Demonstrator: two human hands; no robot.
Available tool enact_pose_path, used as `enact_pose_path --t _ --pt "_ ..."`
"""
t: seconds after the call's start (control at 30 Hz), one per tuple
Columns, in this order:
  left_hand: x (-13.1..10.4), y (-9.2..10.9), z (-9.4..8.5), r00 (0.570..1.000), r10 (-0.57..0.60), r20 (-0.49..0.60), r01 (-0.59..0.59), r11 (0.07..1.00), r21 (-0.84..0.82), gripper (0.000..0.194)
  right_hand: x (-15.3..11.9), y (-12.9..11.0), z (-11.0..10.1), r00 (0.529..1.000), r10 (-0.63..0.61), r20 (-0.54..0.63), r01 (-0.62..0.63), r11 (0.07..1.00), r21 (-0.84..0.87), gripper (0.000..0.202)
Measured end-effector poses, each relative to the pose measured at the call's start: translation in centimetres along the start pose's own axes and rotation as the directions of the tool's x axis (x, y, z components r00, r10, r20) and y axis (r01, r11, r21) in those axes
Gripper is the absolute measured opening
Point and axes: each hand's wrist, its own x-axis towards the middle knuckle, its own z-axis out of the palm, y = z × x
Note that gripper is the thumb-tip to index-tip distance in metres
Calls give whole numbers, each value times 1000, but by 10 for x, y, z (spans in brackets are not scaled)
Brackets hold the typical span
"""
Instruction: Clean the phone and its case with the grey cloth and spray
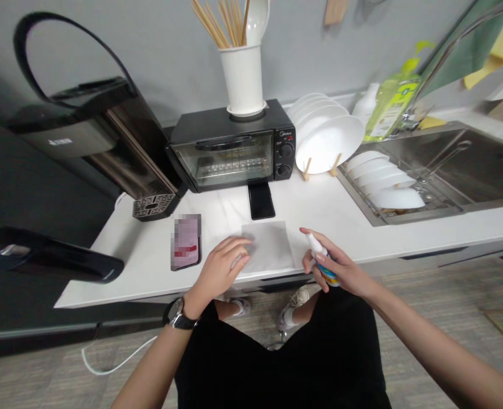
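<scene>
My right hand (pixel 334 264) holds a small bottle (pixel 327 266) with a white nozzle and a blue and yellow label, just past the counter's front edge. A thin, pale square sheet (pixel 270 245) lies flat on the white counter (pixel 323 213). My left hand (pixel 225 264) is at the sheet's left edge, its fingers curved and apart, with nothing visible in it. Behind the sheet lies a black phone (pixel 261 200), in front of the toaster oven. Another phone (pixel 186 241), its screen lit, is to the left of my left hand.
A black toaster oven (pixel 234 150) carries a white utensil cup (pixel 242 76). At left stand a tall dark appliance (pixel 119 136) and a black cylindrical object (pixel 63 255). White plates (pixel 330 142) stand in a rack beside a steel sink (pixel 473 165) holding bowls (pixel 383 179).
</scene>
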Motion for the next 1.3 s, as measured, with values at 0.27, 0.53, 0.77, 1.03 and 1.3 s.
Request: enact_pose_path --t 0.27,0.53,0.77,1.03,1.3 --pt "6 -19 12 987 -102 -121 75 974 -213 27 43 -7 6 996 -94 14 94 979 -183 55" --pt "8 -20 12 974 -177 -144 140 961 -237 31 94 -12 -6 962 -120 244 244 -17 -970 52" --pt "8 -24 11 959 -245 -144 191 931 -310 35 105 1 -16 929 -59 365 331 -306 -893 49" --pt "8 -26 13 952 -252 -174 182 923 -340 38 99 -7 -22 931 -32 364 326 -378 -866 68" --pt "6 -28 14 951 -249 -185 175 922 -346 38 104 1 -23 905 -91 416 377 -285 -882 51"
